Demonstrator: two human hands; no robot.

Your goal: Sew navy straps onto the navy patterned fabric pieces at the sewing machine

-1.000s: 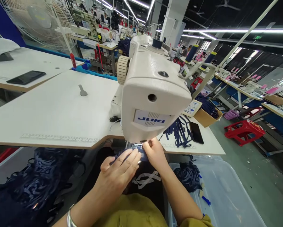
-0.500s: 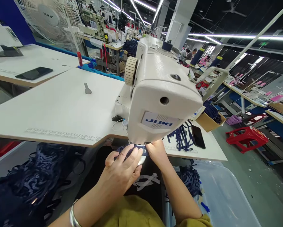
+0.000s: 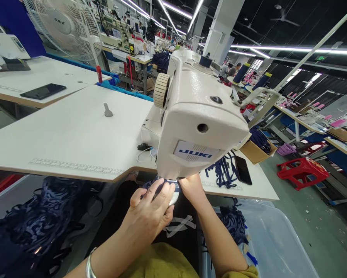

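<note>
A white JUKI sewing machine [image 3: 196, 133] fills the middle of the view, its lit needle area mostly hidden under the head. Navy fabric [image 3: 176, 187] lies at the needle area over the rounded white end of the machine's arm. My left hand [image 3: 150, 210] is on the near left of this fabric, fingers bent and pressing it. On the other side, my right hand [image 3: 192, 189] is closed at the fabric's right edge, its fingertips partly covered by the machine head.
Cut navy straps [image 3: 224, 170] and a phone [image 3: 242, 170] lie right of the machine. A flat grey metal piece [image 3: 107, 110] rests on the white table [image 3: 75, 127]. Navy garments [image 3: 37, 220] are heaped at lower left. A clear plastic bin [image 3: 274, 231] stands at lower right.
The whole view has shifted slightly downward in the picture. Both hands stay at the fabric under the machine head, with hardly any movement.
</note>
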